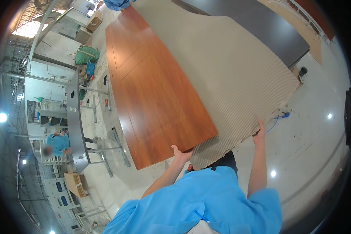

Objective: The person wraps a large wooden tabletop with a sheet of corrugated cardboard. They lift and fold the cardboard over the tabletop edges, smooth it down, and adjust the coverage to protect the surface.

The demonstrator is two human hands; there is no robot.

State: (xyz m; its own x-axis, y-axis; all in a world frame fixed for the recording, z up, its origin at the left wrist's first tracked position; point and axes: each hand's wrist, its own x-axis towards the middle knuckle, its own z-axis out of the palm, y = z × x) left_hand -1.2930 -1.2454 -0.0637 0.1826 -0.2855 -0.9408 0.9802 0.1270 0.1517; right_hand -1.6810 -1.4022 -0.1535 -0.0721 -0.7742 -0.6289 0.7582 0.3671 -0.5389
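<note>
A reddish-brown wooden door panel with grooved rectangular mouldings stretches away in front of me. My left hand grips its near edge, thumb on top and fingers hidden underneath. To the right, a large beige corrugated cardboard sheet lies beside the door and partly under its right side. My right hand is closed on the sheet's ragged near edge, with some fingers out of sight beneath it. The door's far end is next to a person in blue, whose hands I cannot make out.
A dark grey panel lies beyond the cardboard at right. On the floor sits a blue tool with a cord. At left, another dark panel rests on metal trestles, with a co-worker beside it. A green bundle lies further off.
</note>
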